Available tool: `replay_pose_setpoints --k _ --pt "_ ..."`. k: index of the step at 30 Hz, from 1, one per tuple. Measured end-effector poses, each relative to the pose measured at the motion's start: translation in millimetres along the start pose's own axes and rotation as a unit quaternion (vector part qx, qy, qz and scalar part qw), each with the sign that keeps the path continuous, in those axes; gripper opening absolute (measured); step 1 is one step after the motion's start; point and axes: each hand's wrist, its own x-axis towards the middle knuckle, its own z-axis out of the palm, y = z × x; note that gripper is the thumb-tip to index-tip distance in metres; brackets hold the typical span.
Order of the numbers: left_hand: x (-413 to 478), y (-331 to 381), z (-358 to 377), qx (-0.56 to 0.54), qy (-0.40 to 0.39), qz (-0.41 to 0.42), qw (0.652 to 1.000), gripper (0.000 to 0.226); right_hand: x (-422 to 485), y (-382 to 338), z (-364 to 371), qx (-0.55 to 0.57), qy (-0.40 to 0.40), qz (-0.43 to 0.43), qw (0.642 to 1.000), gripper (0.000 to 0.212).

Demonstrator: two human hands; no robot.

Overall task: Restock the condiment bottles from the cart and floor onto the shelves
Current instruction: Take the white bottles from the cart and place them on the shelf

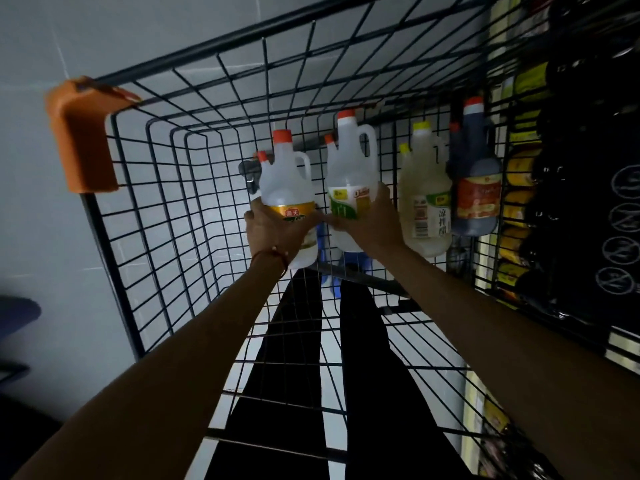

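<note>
**Head view**

1. Wire cart basket (221, 45): black grid, fills most of the frame. An orange plastic corner guard (81, 133) sits on its rim at upper left.
2. Four condiment bottles stand in a row inside the basket, centre to centre right.
   - Gold-label jug (287, 178): clear, with an orange cap. A red logo patch shows the character "天". The rest of the label is covered by fingers.
   - Green-label jug (349, 168): clear, with an orange cap and a green-and-white label. A large "白" is legible; the smaller print is too blurred to read.
   - Yellow-cap jug (426, 188): pale liquid. Label reads "凉拌醋" beside a barcode.
   - Dark sauce bottle (478, 181): orange cap and a red-orange label. Its text is unreadable.
3. Left hand (273, 233): fingers wrapped around the lower body of the gold-label jug. A red cord bracelet (273, 254) is on the wrist.
4. Right hand (370, 223): fingers wrapped around the lower body of the green-label jug.
5. The bases of both held jugs are hidden behind the hands.
6. Right edge: shelf bottles (519, 168) with yellow labels are dim behind the mesh, their print illegible. A dark panel (627, 216) carries circular crossed-out icons and is cut off by the frame.
7. Dark trousers (374, 341) show through the basket floor.
</note>
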Motion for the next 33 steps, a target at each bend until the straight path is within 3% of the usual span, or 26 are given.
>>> replay_pose_setpoints --k 3,8,11,24,33 --pt "-2.0 0.2 3.5 -0.016 0.005 -0.005 1.0 0.097 4.9 7.9 10.9 0.012 0.013 -0.012 1.0 0.144" --pt "-7.3 3.0 0.3 -0.002 0.02 -0.007 1.0 0.091 0.1 1.5 2.0 0.047 0.001 0.032 0.998 0.1" --pt "-10.3 1.1 -9.2 0.02 0.021 -0.012 1.0 0.091 -5.7 10.5 -7.7 0.064 -0.032 0.044 0.996 0.086" --pt "-93.9 25.8 -63.5 0.032 -0.037 0.042 0.998 0.087 -119.9 14.4 -64.9 0.23 -0.086 0.042 0.969 0.077" --pt "-158.8 58.8 -108.4 0.025 -0.11 0.17 0.979 0.108 -197.1 3.8 -106.5 0.302 -0.013 0.013 0.953 0.079"
